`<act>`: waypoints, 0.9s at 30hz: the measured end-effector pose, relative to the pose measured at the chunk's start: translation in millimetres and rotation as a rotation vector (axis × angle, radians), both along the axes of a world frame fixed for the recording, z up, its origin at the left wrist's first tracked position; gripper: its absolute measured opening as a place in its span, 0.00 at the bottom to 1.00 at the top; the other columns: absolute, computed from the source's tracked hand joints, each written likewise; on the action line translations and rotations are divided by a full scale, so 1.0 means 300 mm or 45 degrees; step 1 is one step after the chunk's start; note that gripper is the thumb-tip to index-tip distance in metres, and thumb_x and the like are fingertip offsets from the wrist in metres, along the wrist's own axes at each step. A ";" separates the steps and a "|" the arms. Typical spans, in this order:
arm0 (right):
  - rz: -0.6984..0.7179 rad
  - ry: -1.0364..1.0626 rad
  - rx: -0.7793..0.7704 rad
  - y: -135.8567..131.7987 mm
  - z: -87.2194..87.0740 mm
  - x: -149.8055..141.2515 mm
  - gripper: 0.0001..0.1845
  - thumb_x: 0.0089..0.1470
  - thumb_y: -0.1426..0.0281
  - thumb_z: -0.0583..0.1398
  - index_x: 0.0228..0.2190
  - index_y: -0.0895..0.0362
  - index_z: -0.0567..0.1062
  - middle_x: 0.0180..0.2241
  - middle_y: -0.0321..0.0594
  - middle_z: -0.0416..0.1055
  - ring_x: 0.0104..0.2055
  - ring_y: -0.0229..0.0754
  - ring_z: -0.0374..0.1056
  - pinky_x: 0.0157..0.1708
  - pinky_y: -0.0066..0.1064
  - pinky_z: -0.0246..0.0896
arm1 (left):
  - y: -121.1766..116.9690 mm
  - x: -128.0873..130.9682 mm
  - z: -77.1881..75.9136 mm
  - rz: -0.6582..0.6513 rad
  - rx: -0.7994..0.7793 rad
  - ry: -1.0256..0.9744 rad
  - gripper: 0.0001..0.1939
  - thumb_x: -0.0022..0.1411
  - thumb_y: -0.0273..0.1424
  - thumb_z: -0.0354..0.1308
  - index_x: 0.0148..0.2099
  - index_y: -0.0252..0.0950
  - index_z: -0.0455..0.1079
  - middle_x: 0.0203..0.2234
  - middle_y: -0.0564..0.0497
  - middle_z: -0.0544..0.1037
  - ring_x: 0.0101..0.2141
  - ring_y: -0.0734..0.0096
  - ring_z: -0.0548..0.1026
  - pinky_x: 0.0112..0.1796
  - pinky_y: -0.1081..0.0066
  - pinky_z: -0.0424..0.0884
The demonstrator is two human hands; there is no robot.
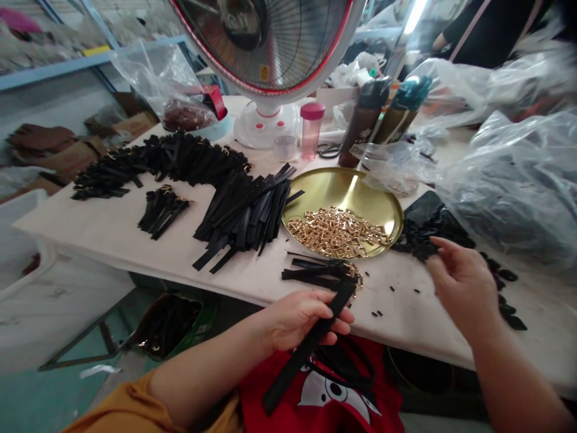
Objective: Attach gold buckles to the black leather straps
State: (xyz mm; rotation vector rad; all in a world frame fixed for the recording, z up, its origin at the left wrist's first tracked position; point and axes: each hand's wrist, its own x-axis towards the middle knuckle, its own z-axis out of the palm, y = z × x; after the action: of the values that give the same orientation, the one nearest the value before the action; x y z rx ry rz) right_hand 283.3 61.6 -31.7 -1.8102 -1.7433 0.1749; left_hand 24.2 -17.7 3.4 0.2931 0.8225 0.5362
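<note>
My left hand (302,319) is closed around a flat black strap (311,346), which slants down toward my lap. Just beyond it, several black straps with gold-coloured metal fittings (320,270) lie at the table's edge. My right hand (462,282) is at the near side of a pile of small black pieces (435,225), its fingers curled and the thumb near the index finger. Whatever those fingers hold is too small or hidden to make out. Between the hands and the fan, a round gold tray (342,186) carries a heap of small gold metal fittings (338,231).
Loose black straps (247,207) and a long row of fitted straps (166,156) cover the table's left part. A fan (265,120), a pink-lidded bottle (311,132) and two dark bottles (363,123) stand behind. Clear plastic bags (518,180) crowd the right. Another person (491,30) is at the back.
</note>
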 end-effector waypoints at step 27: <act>0.068 2.259 -0.882 -0.306 -0.015 -0.314 0.17 0.38 0.73 0.67 0.35 0.56 0.73 0.27 0.33 0.73 0.24 0.30 0.67 0.27 0.20 0.68 | -0.055 -0.010 0.012 -0.125 0.904 0.736 0.19 0.55 0.30 0.48 0.47 0.30 0.68 0.22 0.53 0.68 0.21 0.77 0.63 0.22 0.77 0.59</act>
State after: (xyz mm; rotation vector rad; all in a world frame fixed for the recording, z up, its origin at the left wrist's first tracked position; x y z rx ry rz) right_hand 189.2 -30.1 -36.0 -1.0322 -0.3559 1.8590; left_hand 21.2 -34.3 7.0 1.1753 1.1451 0.6497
